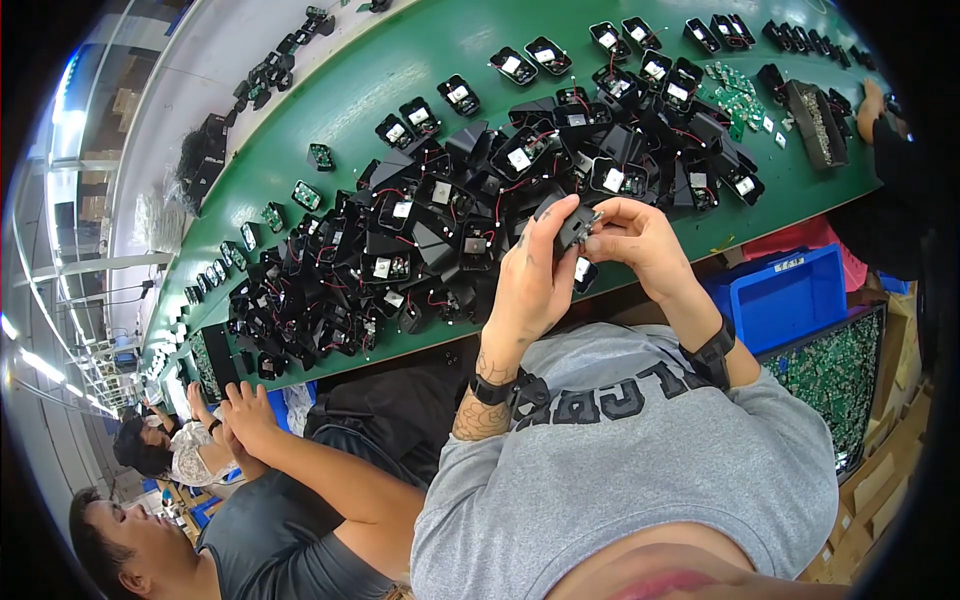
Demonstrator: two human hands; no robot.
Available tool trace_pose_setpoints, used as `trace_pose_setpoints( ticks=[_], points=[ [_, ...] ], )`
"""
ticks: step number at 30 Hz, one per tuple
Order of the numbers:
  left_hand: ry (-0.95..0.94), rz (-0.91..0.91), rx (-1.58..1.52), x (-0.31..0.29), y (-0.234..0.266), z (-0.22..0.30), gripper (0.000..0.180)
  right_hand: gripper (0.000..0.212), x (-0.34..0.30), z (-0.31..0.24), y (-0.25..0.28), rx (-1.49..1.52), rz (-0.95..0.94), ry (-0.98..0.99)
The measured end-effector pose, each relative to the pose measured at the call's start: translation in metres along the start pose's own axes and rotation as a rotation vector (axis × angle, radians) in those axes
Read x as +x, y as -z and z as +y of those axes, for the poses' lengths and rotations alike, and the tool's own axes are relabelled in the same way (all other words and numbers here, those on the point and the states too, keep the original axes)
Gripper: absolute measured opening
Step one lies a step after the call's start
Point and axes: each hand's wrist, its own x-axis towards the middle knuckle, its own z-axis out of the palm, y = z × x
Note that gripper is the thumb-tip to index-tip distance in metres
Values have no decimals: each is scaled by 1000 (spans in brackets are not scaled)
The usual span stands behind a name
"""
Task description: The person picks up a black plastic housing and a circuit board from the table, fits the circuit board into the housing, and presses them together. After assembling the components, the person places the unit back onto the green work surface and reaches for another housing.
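In front of my chest, at the table's near edge, my left hand [535, 270] is closed around a small black plastic housing [573, 225]. My right hand [645, 245] pinches at the housing's right edge, its thumb and fingertips pressed together; whatever small part may lie between them is too small to name. Just beyond both hands spreads a heap of black housings [400, 243], many with white square pieces, green circuit boards and thin red wires inside. One more housing [584, 274] shows partly below my left hand's fingers.
The green table [345, 110] curves away leftward, with rows of housings [458, 95] along its far side. Loose green circuit boards [733, 95] and a long box of small parts [815, 125] lie right. A blue bin [790, 295] stands beside me. A co-worker's hands [250, 418] are left.
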Motion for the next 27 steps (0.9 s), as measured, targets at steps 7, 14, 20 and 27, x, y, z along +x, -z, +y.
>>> trace_pose_setpoints(
  ticks=[7, 14, 20, 27],
  points=[
    [42, 30, -21, -1, -1, 4, 57, 23, 5, 2, 8, -127, -49, 91],
    [528, -58, -602, -2, 2, 4, 63, 14, 12, -6, 11, -286, -28, 142],
    [574, -165, -694, 2, 14, 4, 53, 11, 5, -9, 16, 25, -103, -24],
    [550, -40, -514, 6, -3, 5, 44, 11, 2, -15, 6, -265, -44, 169]
  ],
)
